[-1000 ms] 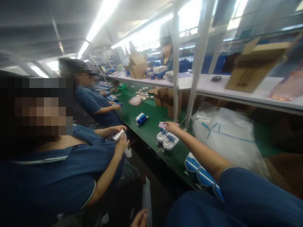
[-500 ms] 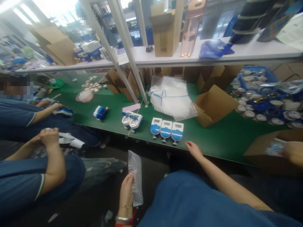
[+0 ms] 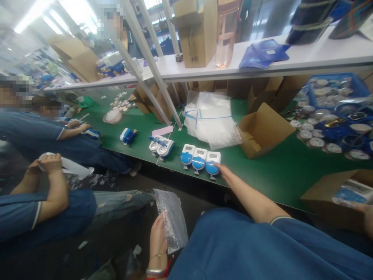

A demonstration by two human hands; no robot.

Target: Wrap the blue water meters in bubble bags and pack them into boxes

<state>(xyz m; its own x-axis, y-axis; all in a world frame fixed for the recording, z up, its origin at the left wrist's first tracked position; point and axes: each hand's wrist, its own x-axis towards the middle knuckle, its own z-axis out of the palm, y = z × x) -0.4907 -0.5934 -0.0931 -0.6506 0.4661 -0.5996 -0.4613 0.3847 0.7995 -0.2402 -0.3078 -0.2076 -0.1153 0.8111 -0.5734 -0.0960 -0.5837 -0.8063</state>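
And the right hand [image 3: 226, 174] is at the end meter [image 3: 213, 160], last of three blue-and-white ones lined up along the front edge of the desk [image 3: 276, 171], fingers against its near right side! Are they closed round it? Can't tell; the far side of that grip is lost. Metal fittings point out at the edge, so a clumsy tug could tip this meter off, or knock the middle meter [image 3: 199, 158] beside it

Over to the left hand [image 3: 158, 233], fingers pinching a bubble-wrap bag [image 3: 172, 223] out beyond the front edge, low over the floor. A loose pinch, and that light bag could slip down; its mouth, if creased or stuck, could snag a fitting. Which end opens? Too blurred to call!

The meter displays are too small to read, the left fingertips are partly behind the film, and over by the desk's right end a carton [image 3: 320, 190] runs out of view, a co-worker's hand [image 3: 366, 217] cut off beside it
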